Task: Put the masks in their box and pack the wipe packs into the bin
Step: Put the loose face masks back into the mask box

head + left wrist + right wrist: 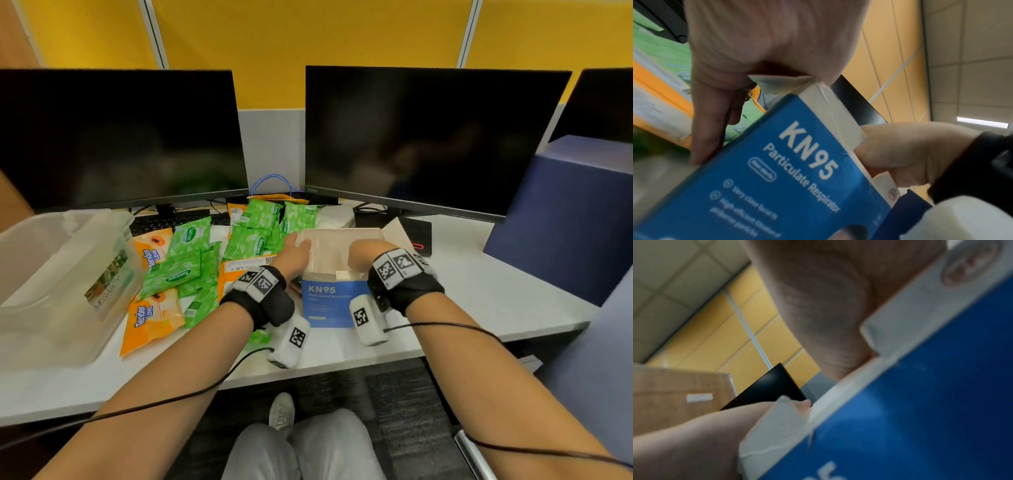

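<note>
The blue KN95 mask box (325, 301) stands upright at the desk's middle with its top flaps open. My left hand (296, 251) grips its upper left corner, pinching a white flap (781, 79), with fingers (707, 123) running down the box's side (789, 170). My right hand (364, 251) bends down into the open top, its fingers hidden inside the box (931, 402). No masks are plainly visible. Several green wipe packs (190, 240) and orange wipe packs (152, 317) lie scattered left of the box. The clear plastic bin (102, 222) sits at the far left.
Two dark monitors (428, 137) stand along the back, with a keyboard (164, 222) under the left one. A large blue box (565, 212) fills the right end of the white desk (479, 291). A black device (416, 234) lies behind the mask box.
</note>
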`<action>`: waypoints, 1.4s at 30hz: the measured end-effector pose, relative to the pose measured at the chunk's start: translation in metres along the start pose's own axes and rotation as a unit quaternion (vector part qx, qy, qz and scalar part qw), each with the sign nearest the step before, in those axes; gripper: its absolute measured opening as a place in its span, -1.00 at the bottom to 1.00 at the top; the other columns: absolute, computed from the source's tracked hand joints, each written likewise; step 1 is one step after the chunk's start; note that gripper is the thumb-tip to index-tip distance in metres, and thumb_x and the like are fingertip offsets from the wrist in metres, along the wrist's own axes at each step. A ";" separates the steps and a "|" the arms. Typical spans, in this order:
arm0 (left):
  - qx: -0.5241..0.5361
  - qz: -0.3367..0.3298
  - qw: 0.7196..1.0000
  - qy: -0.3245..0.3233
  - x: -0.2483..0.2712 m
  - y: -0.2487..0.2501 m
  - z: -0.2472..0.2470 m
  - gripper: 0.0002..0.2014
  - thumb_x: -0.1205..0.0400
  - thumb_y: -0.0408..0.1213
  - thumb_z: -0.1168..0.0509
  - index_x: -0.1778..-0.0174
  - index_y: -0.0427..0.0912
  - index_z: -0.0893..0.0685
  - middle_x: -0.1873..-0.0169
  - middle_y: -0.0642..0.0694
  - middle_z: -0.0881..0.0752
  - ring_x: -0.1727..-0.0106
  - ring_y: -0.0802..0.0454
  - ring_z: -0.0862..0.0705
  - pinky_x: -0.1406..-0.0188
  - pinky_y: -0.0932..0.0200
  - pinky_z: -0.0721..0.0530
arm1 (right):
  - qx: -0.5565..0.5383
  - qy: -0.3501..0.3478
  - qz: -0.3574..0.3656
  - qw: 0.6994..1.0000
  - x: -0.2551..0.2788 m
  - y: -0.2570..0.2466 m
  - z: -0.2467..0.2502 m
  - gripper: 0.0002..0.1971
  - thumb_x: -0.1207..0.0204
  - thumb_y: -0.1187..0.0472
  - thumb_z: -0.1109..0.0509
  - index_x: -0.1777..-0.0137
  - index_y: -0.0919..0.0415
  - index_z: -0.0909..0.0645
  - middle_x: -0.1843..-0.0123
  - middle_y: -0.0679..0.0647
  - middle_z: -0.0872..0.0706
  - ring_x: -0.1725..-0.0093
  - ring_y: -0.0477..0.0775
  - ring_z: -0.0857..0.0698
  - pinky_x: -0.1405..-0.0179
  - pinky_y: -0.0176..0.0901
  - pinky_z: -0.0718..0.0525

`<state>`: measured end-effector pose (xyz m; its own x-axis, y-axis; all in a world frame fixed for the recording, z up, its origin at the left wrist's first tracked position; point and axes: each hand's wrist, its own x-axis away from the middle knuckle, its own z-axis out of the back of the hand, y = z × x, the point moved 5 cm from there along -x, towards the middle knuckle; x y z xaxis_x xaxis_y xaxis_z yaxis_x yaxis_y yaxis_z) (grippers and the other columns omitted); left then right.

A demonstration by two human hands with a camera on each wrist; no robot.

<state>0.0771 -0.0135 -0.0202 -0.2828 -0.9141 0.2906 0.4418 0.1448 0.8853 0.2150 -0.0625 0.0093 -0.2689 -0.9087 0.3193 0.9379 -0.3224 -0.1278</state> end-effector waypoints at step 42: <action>-0.278 -0.067 0.945 0.157 -0.067 -0.114 0.128 -0.34 -0.48 -0.46 -0.30 -0.55 -0.21 -0.34 -0.53 -0.23 -0.32 -0.58 -0.21 -0.22 -0.58 -0.05 -0.23 | -0.022 -0.009 0.105 0.994 -0.069 -0.148 -0.094 -0.14 -0.56 0.37 -0.31 -0.68 -0.19 0.09 -0.72 0.11 0.27 -0.64 0.53 0.21 -0.46 0.60 -0.21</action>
<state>-0.0637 0.0795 -0.0945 -0.1400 -0.9901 -0.0111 0.8236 -0.1226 0.5538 0.0737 0.0227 -0.0818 -0.0642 -0.9526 0.2975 0.9624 -0.1379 -0.2339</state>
